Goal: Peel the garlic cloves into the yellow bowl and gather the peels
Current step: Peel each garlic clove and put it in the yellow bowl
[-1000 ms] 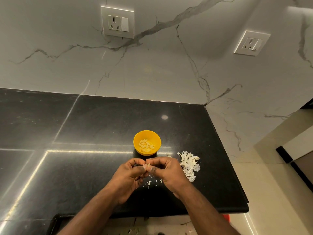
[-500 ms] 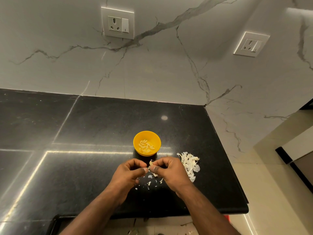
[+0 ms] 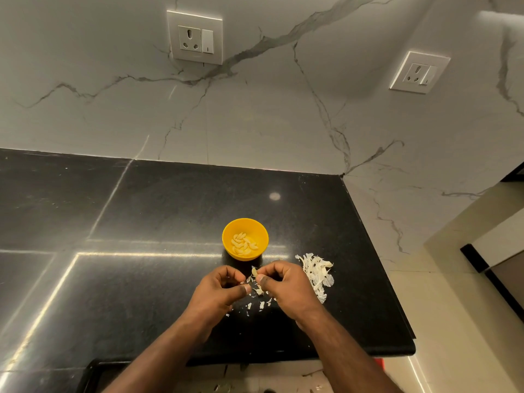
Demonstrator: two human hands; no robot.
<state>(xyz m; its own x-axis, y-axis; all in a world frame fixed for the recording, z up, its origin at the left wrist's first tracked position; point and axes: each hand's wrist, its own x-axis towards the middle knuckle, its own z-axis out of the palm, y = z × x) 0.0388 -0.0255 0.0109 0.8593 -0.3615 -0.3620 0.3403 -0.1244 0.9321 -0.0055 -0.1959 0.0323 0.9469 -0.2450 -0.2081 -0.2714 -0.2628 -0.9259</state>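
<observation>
A small yellow bowl stands on the black countertop and holds several peeled garlic cloves. Just in front of it, my right hand pinches a garlic clove between thumb and fingers. My left hand is close beside it, fingers curled, thumb and fingertip pinching a bit of peel by the clove. Small loose peel flakes lie on the counter under both hands. A pile of white peels sits to the right of my right hand.
The black countertop ends at a front edge near my forearms and a right edge past the peel pile. A marble wall with two sockets rises behind. Floor tiles lie to the right.
My hands have drawn slightly apart and the clove now shows between them. More small peel flakes lie on the counter beneath the hands.
</observation>
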